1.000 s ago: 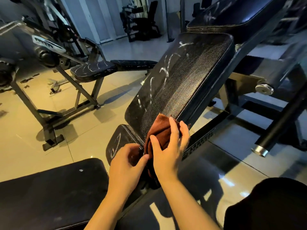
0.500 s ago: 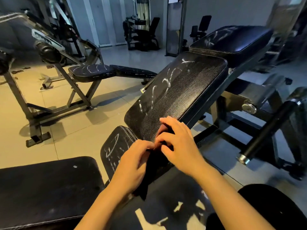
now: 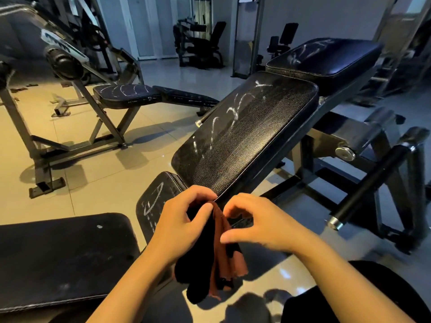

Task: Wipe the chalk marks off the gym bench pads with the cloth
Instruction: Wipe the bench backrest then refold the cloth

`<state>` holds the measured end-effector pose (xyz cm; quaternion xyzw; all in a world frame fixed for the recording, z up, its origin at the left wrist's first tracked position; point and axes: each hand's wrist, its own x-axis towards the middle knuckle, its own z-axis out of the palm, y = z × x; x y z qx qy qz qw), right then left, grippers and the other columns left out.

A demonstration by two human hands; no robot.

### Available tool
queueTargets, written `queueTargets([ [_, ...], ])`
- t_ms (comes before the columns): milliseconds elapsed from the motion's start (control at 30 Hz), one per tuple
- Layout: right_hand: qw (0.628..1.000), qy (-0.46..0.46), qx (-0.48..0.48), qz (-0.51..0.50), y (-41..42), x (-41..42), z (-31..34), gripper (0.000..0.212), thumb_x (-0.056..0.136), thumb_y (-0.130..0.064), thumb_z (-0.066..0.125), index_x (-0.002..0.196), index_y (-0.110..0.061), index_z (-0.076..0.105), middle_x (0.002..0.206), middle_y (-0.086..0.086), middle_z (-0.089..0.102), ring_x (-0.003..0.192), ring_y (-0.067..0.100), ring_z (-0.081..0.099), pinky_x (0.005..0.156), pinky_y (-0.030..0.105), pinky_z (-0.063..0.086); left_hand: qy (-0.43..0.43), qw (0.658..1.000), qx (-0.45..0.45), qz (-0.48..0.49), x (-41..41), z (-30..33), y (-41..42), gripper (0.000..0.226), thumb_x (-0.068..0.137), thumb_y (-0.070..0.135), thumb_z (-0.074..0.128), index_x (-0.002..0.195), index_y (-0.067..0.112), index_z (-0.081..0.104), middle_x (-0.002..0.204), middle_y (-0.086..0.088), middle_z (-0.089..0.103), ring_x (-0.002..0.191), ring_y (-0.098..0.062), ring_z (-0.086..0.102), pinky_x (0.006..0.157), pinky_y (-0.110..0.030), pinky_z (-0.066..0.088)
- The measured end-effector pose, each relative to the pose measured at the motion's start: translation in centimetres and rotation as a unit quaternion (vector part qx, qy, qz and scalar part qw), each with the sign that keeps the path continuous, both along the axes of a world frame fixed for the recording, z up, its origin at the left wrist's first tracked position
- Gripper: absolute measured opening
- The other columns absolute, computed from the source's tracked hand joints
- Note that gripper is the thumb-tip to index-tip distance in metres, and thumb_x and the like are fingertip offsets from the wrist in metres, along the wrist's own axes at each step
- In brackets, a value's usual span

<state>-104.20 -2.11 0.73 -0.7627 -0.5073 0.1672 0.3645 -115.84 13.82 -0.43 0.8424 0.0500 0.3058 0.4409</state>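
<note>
Left hand pinches the top edge of the cloth between thumb and curled fingers. Right hand fingers curled, fingertips at the cloth's upper fold just beside the left thumb; thumb sticks out left and touches the fabric lower down. Looks like a light pinch on the cloth too. Cloth is rust-brown on the lit side, near black in shadow, and hangs bunched below both hands, clear of the pads.

Just beyond the hands: small seat pad, tilted, with chalk loops and scribbles. Directly above it, the large inclined back pad, black pebbled vinyl, with chalk strokes running up its left half; right half looks unmarked. Both hands sit at its lower edge, not on it. Above that, a third pad with chalk scrawl on top. Chalk isn't legible as letters on any of them.

Lower left: flat black pad, one small white spot, faint smudges.

Mid left: second bench on an angled steel frame, chalk arcs on its seat. Machine arm behind it carries a white label, text too blurred to read.

Count: four chalked pads, one cloth. Tiled floor.
</note>
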Motion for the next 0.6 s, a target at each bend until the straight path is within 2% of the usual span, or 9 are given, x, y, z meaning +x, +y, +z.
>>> queueTargets([
  [67,0.999,-0.034,-0.01,-0.028,0.0,-0.6,-1.9,0.017,0.081,-0.034,0.076,0.084,-0.031,0.059,0.088,-0.007,0.061,0.084,0.006,0.057,0.08,0.031,0.048,-0.005,1.0,-0.002,0.002,0.0,0.3,-0.1,0.018,0.082,0.017,0.058,0.09,0.031,0.066,0.095,0.023,0.067,0.094,0.001,0.062,0.084,-0.01,0.042],
  [167,0.998,-0.01,-0.01,-0.061,-0.3,-0.8,-3.1,0.008,0.091,-0.021,0.062,0.084,-0.026,0.061,0.08,-0.003,0.065,0.074,0.011,0.058,0.074,0.038,0.049,-0.002,1.0,0.013,0.002,-0.1,0.8,-0.1,0.016,0.081,0.017,0.059,0.09,0.028,0.067,0.094,0.022,0.067,0.093,0.001,0.062,0.082,-0.01,0.043],
  [233,0.996,-0.003,0.004,-0.092,-0.8,-0.1,-2.7,0.012,0.093,-0.016,0.057,0.087,-0.025,0.062,0.077,-0.003,0.066,0.072,0.009,0.059,0.07,0.032,0.048,0.01,0.999,0.03,0.004,-0.1,0.9,0.3,0.013,0.081,0.023,0.061,0.091,0.027,0.068,0.094,0.022,0.067,0.093,0.001,0.062,0.081,-0.01,0.044],
  [300,0.994,-0.003,0.018,-0.108,-1.4,0.8,-1.5,0.013,0.096,-0.015,0.053,0.09,-0.023,0.06,0.077,-0.004,0.065,0.071,0.007,0.057,0.068,0.025,0.045,0.029,0.999,0.045,-0.002,-0.1,0.9,0.9,0.017,0.079,0.038,0.061,0.091,0.029,0.069,0.093,0.022,0.067,0.091,0.0,0.063,0.08,-0.011,0.045],
  [433,0.997,-0.039,0.001,-0.071,-1.9,2.0,1.2,0.012,0.099,-0.017,0.05,0.092,-0.022,0.058,0.088,-0.008,0.06,0.082,0.006,0.053,0.071,0.018,0.042,0.046,0.997,0.066,-0.002,0.3,0.8,1.2,0.021,0.076,0.05,0.055,0.083,0.034,0.067,0.089,0.021,0.066,0.087,-0.002,0.062,0.075,-0.014,0.045],
  [533,0.996,0.0,0.009,-0.085,-1.8,2.3,0.8,0.006,0.096,-0.022,0.056,0.099,-0.026,0.059,0.092,-0.009,0.063,0.081,0.008,0.057,0.072,0.02,0.046,0.024,0.998,0.052,0.008,0.8,1.1,0.7,0.022,0.078,0.048,0.055,0.081,0.03,0.067,0.086,0.019,0.066,0.085,-0.002,0.062,0.074,-0.01,0.043],
  [600,0.989,0.082,0.006,-0.124,-1.8,2.3,-0.6,0.011,0.093,-0.024,0.062,0.103,-0.028,0.058,0.095,-0.003,0.065,0.083,0.02,0.062,0.077,0.031,0.051,0.008,0.999,0.051,0.015,1.2,1.2,0.4,0.022,0.079,0.046,0.056,0.081,0.027,0.068,0.088,0.019,0.066,0.086,-0.001,0.062,0.075,-0.01,0.042],
])
